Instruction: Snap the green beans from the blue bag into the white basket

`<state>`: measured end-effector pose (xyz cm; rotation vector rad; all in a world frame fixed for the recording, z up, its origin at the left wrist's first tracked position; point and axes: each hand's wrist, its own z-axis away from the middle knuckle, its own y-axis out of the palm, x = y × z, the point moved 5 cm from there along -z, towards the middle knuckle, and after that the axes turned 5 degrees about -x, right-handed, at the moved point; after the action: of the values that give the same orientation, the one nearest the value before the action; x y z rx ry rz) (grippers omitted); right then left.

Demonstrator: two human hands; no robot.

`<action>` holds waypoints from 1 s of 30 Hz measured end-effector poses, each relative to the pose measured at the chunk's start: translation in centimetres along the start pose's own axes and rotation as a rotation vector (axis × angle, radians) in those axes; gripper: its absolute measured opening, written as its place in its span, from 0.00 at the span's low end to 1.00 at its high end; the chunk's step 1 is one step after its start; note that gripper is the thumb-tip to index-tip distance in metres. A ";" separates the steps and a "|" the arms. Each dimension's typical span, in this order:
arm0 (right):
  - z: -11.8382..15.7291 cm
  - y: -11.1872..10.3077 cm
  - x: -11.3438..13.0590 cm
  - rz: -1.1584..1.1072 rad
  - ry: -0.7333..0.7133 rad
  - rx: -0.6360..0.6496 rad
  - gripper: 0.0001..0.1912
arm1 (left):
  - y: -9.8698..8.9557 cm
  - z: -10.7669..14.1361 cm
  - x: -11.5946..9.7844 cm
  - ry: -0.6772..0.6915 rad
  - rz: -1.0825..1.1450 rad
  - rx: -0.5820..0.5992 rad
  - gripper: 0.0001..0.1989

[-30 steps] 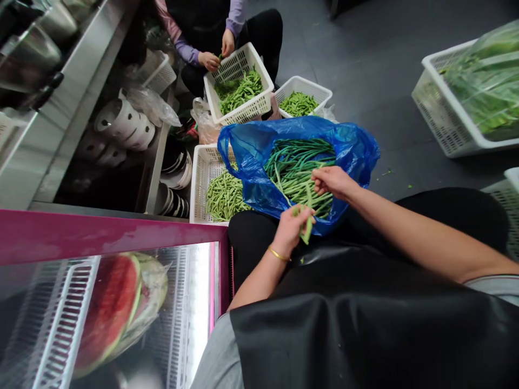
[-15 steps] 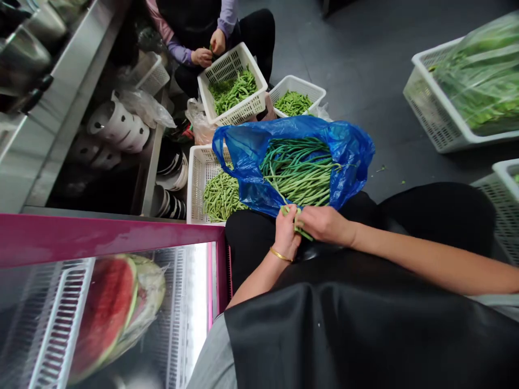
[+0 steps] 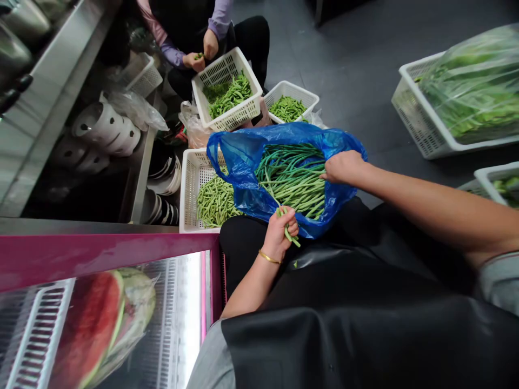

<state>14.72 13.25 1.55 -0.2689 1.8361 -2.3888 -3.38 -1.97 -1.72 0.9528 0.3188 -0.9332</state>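
Note:
A blue plastic bag (image 3: pixel 251 162) lies gaping across my lap, with long green beans (image 3: pixel 300 194) heaped inside. In front of its near edge, my left hand (image 3: pixel 280 229) is closed around a few long bean pieces (image 3: pixel 292 237); one long strand runs from it back over the bag. My right hand (image 3: pixel 344 166) is at the bag's right end, fingers curled down by the bean tips. Whatever those fingers hold is hidden. Left of the bag, cut bean pieces (image 3: pixel 217 200) fill part of a white basket (image 3: pixel 188 183).
Opposite, a co-worker's hands (image 3: pixel 203 51) work above a white basket (image 3: pixel 243 113) of green pods. Another basket (image 3: pixel 312 100) stands beside it. Bagged leafy greens (image 3: pixel 478 86) sit in a crate at right. A pink-framed glass case (image 3: pixel 162 248) with cut watermelon borders my left side.
My right hand has left my left hand and moved forward and right to the bag's right end. The left hand keeps its bean pieces. The whole view has shifted slightly.

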 end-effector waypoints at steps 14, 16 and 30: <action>13.9 1.5 5.4 -0.222 -0.416 -0.179 0.21 | 3.2 -2.1 1.9 0.025 -0.054 -0.083 0.20; 14.9 0.4 5.5 -0.500 -0.408 -0.252 0.23 | 3.5 -1.7 2.6 0.009 -0.048 -0.071 0.19; 11.5 0.8 -0.5 -1.313 0.004 0.080 0.23 | 4.3 2.4 1.9 -0.047 -0.595 0.350 0.21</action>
<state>17.62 2.27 3.62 -1.9531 1.7735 -3.0556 0.80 -3.89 0.93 1.1787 0.4177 -1.5910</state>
